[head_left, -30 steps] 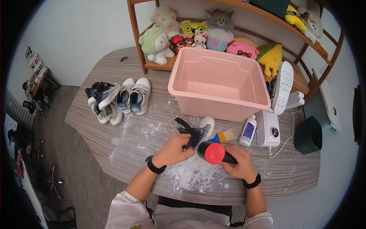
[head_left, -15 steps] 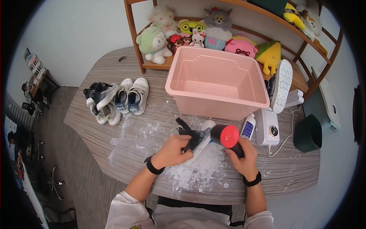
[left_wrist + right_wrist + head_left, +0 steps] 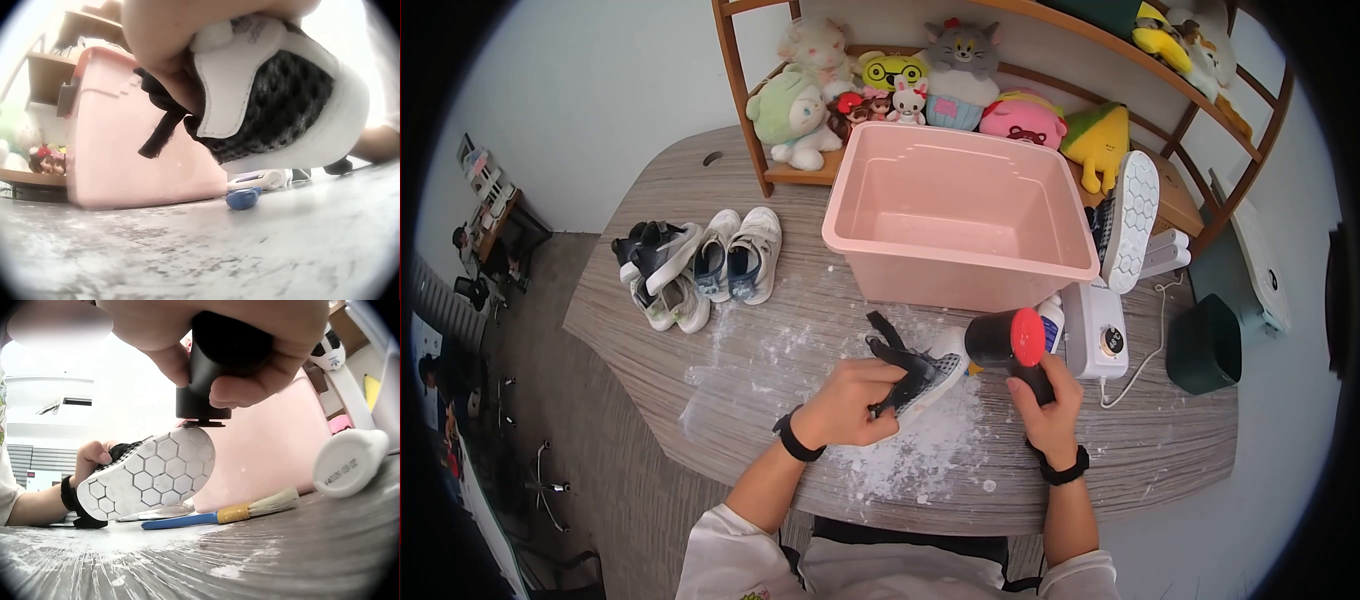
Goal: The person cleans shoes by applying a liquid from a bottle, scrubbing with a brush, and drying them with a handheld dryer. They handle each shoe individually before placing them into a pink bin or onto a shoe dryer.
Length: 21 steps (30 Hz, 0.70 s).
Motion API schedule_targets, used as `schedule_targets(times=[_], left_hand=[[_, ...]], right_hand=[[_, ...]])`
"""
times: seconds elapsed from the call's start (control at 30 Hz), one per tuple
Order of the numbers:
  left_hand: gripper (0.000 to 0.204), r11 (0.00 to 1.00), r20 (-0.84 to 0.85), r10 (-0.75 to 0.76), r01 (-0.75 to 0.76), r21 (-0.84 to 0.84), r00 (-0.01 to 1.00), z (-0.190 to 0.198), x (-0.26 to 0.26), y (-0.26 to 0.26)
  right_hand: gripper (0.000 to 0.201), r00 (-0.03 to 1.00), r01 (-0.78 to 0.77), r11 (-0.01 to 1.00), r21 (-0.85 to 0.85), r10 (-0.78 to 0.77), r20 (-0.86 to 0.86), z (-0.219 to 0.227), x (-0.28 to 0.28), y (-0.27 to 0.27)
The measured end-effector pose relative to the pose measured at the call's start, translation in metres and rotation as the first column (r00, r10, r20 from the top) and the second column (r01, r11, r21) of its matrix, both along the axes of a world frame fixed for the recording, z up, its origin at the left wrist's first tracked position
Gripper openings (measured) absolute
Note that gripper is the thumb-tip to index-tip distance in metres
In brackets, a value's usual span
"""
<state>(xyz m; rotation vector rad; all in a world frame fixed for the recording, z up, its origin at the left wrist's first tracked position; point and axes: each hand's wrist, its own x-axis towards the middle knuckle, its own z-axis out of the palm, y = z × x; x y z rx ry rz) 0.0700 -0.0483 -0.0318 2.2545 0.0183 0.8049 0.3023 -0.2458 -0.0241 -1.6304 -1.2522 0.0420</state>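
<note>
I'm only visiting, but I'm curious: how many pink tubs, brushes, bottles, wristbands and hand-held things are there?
Pink tub: 1
Brush: 1
White bottle: 1
Black wristbands: 2
Held shoe: 1
Held black-and-red device: 1
Total: 7

The person is wearing a pale white top point(image 3: 880, 577) with loose, short-cut sleeves point(image 3: 730, 545). A small greenish motif point(image 3: 755, 596) is peeking in at the front. Black straps point(image 3: 807, 442) are circling both wrists, a small dark block point(image 3: 89, 522) jutting from the left one.
</note>
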Motion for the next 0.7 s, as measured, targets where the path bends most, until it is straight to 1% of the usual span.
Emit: schedule_targets(times=[0.13, 0.2, 0.23, 0.3, 0.33, 0.4, 0.47, 0.53, 0.57, 0.6, 0.63, 0.7], left_hand=[[0.015, 1.0, 0.005, 0.001, -0.001, 0.003, 1.0, -0.001, 0.0, 0.0], [0.014, 1.0, 0.011, -0.001, 0.001, -0.001, 1.0, 0.001, 0.0, -0.001], [0.013, 1.0, 0.016, -0.003, 0.003, -0.005, 1.0, 0.002, 0.0, -0.001], [0.013, 1.0, 0.012, -0.001, 0.001, -0.007, 1.0, 0.005, 0.0, -0.002], [0.013, 1.0, 0.008, 0.001, -0.001, -0.01, 1.0, 0.005, 0.0, -0.002], [0.016, 1.0, -0.015, -0.02, 0.02, 0.007, 1.0, 0.0, -0.002, 0.002], [0.019, 0.999, -0.038, -0.041, 0.042, 0.023, 0.998, 0.001, -0.003, 0.001], [0.013, 0.998, -0.049, -0.055, 0.054, -0.035, 0.997, 0.006, -0.002, -0.005], [0.013, 0.998, -0.048, -0.055, 0.054, -0.035, 0.997, 0.006, 0.0, -0.005], [0.011, 0.999, -0.013, -0.039, 0.038, -0.019, 0.999, 0.005, 0.001, -0.005], [0.011, 1.0, 0.021, -0.023, 0.023, -0.005, 1.0, 0.004, 0.002, -0.005], [0.012, 1.0, 0.03, 0.003, -0.004, 0.018, 1.0, 0.002, 0.002, -0.003]], right_hand=[[0.041, 0.999, 0.015, 1.0, -0.002, -0.015, -0.033, -0.005, 0.001, 0.0], [0.038, 0.977, 0.056, 0.994, -0.093, -0.074, -0.202, -0.013, 0.001, -0.001], [0.038, 0.977, 0.056, 0.994, -0.092, -0.074, -0.201, -0.013, 0.001, -0.001], [0.035, 0.941, -0.015, 0.992, -0.123, -0.027, -0.336, -0.014, 0.002, -0.001], [0.035, 0.942, -0.015, 0.992, -0.123, -0.027, -0.336, -0.012, 0.0, 0.0], [0.039, 0.887, -0.002, 1.0, -0.027, -0.01, -0.461, -0.008, -0.005, 0.002], [0.038, 0.879, -0.006, 0.999, -0.038, -0.013, -0.476, -0.009, -0.003, 0.002], [0.038, 0.872, -0.009, 0.999, -0.048, -0.016, -0.49, -0.008, 0.0, 0.001], [0.037, 0.853, -0.022, 0.999, -0.05, -0.007, -0.523, -0.006, 0.001, 0.0], [0.036, 0.832, -0.036, 0.998, -0.051, 0.001, -0.555, -0.004, 0.001, -0.001], [0.036, 0.832, -0.035, 0.998, -0.051, 0.001, -0.555, -0.004, 0.002, -0.002], [0.035, 0.798, -0.082, 0.996, -0.044, 0.039, -0.601, -0.003, 0.005, -0.006]])
